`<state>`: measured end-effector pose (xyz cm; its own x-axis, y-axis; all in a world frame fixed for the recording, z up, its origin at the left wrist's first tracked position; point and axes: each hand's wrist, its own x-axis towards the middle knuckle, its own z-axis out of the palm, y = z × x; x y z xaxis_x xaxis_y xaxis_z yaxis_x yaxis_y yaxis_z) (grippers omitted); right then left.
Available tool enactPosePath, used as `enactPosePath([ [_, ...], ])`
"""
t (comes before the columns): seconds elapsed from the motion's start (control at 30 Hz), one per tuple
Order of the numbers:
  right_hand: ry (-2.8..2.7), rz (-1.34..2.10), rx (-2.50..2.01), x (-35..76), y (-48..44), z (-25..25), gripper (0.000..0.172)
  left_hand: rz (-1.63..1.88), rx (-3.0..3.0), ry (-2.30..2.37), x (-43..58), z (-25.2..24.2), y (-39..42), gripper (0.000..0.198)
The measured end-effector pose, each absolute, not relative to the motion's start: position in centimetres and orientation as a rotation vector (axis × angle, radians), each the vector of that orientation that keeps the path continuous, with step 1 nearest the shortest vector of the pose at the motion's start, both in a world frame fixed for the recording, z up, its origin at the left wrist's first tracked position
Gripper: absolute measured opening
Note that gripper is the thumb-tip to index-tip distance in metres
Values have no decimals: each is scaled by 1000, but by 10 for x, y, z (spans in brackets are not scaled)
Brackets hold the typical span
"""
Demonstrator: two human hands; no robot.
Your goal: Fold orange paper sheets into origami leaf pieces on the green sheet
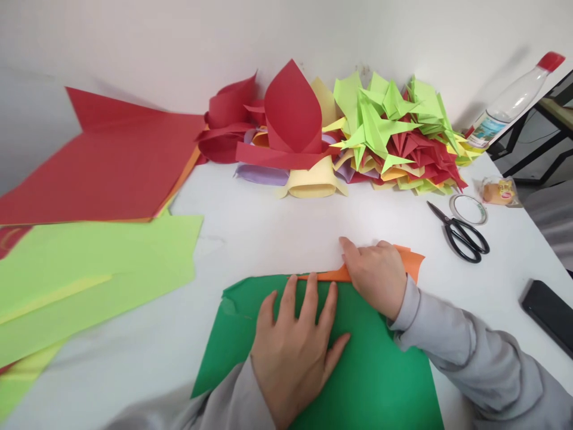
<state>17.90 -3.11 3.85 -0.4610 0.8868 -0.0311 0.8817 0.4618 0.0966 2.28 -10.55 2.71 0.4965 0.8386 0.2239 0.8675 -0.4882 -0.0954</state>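
Observation:
A large green paper sheet (380,370) lies on the white table in front of me. My left hand (293,349) rests flat on it with fingers spread, the tips close to its far edge. Along that edge runs a piece of orange paper (412,263), narrow toward the left and wider at the right. My right hand (376,278) is closed on the orange paper at the sheet's far right edge, its index finger pointing left. The palm hides part of the orange piece. The green sheet's far left corner looks creased.
Red sheets (120,161) and light green sheets (147,251) lie at left. Red paper shapes (293,107) and folded green paper pieces (376,128) line the wall. At right are black-handled scissors (465,236), a tape roll (468,209), a wrapped snack (499,191), a bottle (510,104) and a black phone-like object (548,313).

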Motion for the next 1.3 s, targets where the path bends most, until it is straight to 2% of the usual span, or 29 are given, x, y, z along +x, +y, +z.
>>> enactPosePath([
  [0.37, 2647, 173, 1554, 177, -34, 39, 40, -242, -2569, -1405, 16, 25, -98, 61],
  [0.53, 2645, 270, 1641, 179, -35, 36, 43, -224, -2604, -1411, 14, 29, -94, 56],
  [0.67, 2619, 329, 1730, 180, -35, 35, 38, -255, -2621, -1446, 14, 27, -93, 54],
  [0.93, 2650, 406, 1751, 182, -35, 28, 43, -532, -2619, -1314, 13, 9, -96, 52],
  [1.1, 2642, 388, 1789, 183, -32, 26, 36, -523, -2634, -1333, 14, 6, -96, 53],
  [1.3, 2588, 318, 1806, 180, -29, 31, 37, -488, -2626, -1298, 15, 14, -95, 51],
])
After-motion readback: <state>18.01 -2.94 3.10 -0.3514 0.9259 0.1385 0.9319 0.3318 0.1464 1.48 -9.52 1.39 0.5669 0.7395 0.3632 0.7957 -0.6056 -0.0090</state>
